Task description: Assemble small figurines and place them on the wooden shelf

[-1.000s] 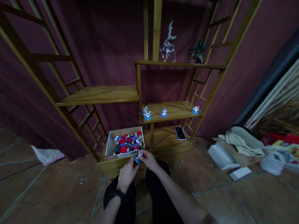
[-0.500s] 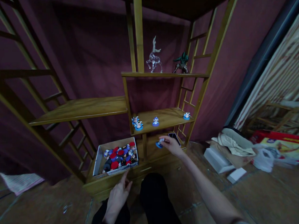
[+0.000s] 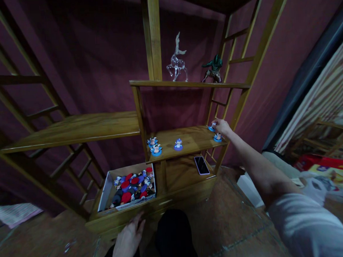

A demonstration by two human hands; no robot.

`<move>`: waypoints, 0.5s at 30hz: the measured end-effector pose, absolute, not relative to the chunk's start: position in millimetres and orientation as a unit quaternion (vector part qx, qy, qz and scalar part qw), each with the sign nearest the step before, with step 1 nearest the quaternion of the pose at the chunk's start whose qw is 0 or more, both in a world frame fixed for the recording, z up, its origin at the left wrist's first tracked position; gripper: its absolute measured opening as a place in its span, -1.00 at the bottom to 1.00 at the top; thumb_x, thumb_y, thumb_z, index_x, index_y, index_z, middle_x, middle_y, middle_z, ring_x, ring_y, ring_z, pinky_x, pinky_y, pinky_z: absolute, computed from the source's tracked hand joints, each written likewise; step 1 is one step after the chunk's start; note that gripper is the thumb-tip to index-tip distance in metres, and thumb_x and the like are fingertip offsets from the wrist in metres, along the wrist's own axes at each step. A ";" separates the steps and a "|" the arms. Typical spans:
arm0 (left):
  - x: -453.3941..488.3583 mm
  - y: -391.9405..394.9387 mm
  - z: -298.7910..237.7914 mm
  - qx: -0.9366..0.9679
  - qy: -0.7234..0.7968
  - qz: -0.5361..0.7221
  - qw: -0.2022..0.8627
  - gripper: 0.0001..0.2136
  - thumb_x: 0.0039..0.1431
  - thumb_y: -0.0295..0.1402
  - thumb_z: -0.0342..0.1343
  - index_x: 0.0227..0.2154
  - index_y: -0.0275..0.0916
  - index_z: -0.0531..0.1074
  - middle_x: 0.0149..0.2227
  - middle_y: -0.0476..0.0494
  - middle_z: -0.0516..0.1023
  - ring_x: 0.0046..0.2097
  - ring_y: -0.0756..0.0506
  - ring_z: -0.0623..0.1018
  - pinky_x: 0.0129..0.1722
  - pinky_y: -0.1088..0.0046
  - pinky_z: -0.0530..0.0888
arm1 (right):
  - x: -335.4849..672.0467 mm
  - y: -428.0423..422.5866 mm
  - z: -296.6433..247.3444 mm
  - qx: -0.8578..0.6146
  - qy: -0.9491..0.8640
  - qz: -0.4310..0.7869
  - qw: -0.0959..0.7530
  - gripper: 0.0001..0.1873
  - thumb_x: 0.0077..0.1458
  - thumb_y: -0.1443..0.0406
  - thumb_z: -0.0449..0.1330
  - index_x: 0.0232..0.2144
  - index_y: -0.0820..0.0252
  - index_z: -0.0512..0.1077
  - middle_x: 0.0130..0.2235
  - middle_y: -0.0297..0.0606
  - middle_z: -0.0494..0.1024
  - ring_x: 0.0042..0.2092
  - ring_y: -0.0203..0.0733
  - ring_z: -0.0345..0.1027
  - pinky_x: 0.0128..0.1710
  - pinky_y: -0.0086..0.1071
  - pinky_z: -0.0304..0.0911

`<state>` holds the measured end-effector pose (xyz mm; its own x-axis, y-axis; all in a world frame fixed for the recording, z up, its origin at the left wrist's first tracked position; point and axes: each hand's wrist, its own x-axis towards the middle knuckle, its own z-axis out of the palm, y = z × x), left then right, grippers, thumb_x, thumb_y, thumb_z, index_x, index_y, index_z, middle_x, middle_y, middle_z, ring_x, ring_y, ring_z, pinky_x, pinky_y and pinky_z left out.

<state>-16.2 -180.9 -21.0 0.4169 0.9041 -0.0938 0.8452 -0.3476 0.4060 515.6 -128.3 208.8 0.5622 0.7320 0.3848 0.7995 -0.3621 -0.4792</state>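
Note:
My right hand [image 3: 222, 127] reaches to the right end of the middle shelf [image 3: 189, 134], its fingers closed on a small figurine [image 3: 211, 128] with a blue base. Just in front of it stands another blue-based figurine [image 3: 217, 137]. A purple-based figurine [image 3: 178, 145] stands mid-shelf, and two blue-based ones, a rear figurine [image 3: 152, 141] and a front figurine [image 3: 156, 150], are close together at the left end. My left hand [image 3: 128, 236] hangs near my knee with its fingers apart, holding nothing, below a white box [image 3: 103, 192] full of figurines with red, purple and black bases.
A phone [image 3: 201, 165] lies on the bottom shelf. Above, the upper ledge [image 3: 192, 83] carries a clear deer figure [image 3: 176, 64] and a dark green figure [image 3: 213, 69]. A wooden post [image 3: 155, 38] rises from it. White boxes [image 3: 249, 189] and a plastic bag [image 3: 314, 186] lie on the floor at right.
My right hand has moved up and right with the blue-based figurine, from above the bottom shelf to the middle shelf's right end. The phone is now uncovered. My left hand is slightly lower.

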 end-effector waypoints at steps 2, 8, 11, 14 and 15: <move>-14.0 -179.6 -22.9 0.819 0.535 0.058 0.200 -0.62 0.21 -0.25 -0.28 0.01 -0.16 0.27 0.02 -0.10 0.41 0.02 -0.09 0.41 -0.02 0.39 0.31 | 522.8 -116.8 205.8 -0.845 -0.461 -0.036 0.268 -0.71 -0.05 0.36 0.11 -0.21 0.25 0.43 -0.31 -0.22 0.54 -0.33 -0.31 0.36 -0.33 -0.52 0.21; -9.3 -175.8 -25.4 0.820 0.540 0.015 0.191 -0.63 0.19 -0.32 -0.27 -0.03 -0.16 0.33 -0.01 -0.11 0.44 0.01 -0.10 0.43 -0.02 0.36 0.32 | 538.1 -96.9 193.6 -0.860 -0.478 -0.030 0.177 -0.69 -0.11 0.38 0.16 -0.22 0.23 0.46 -0.25 -0.18 0.54 -0.25 -0.25 0.38 -0.30 -0.53 0.20; -6.9 -174.1 -25.1 0.822 0.537 0.000 0.190 -0.64 0.18 -0.35 -0.25 -0.04 -0.14 0.33 -0.03 -0.11 0.45 -0.02 -0.11 0.45 -0.06 0.37 0.34 | 541.6 -94.8 191.4 -0.854 -0.495 -0.021 0.159 -0.67 -0.12 0.38 0.16 -0.20 0.20 0.46 -0.22 -0.20 0.53 -0.22 -0.25 0.37 -0.29 -0.54 0.19; -5.1 -173.1 -23.9 0.826 0.530 -0.009 0.192 -0.65 0.18 -0.37 -0.24 -0.04 -0.15 0.33 -0.05 -0.13 0.47 -0.05 -0.12 0.47 -0.09 0.37 0.36 | 542.0 -96.0 192.8 -0.853 -0.500 -0.010 0.152 -0.66 -0.11 0.37 0.15 -0.19 0.19 0.45 -0.22 -0.22 0.52 -0.22 -0.26 0.37 -0.29 -0.53 0.19; -4.9 -173.0 -23.3 0.827 0.529 -0.011 0.192 -0.65 0.18 -0.37 -0.24 -0.04 -0.15 0.33 -0.06 -0.14 0.48 -0.07 -0.12 0.48 -0.11 0.37 0.36 | 541.5 -96.5 193.5 -0.853 -0.500 -0.005 0.150 -0.67 -0.10 0.37 0.16 -0.19 0.20 0.45 -0.22 -0.22 0.52 -0.23 -0.26 0.37 -0.31 -0.53 0.19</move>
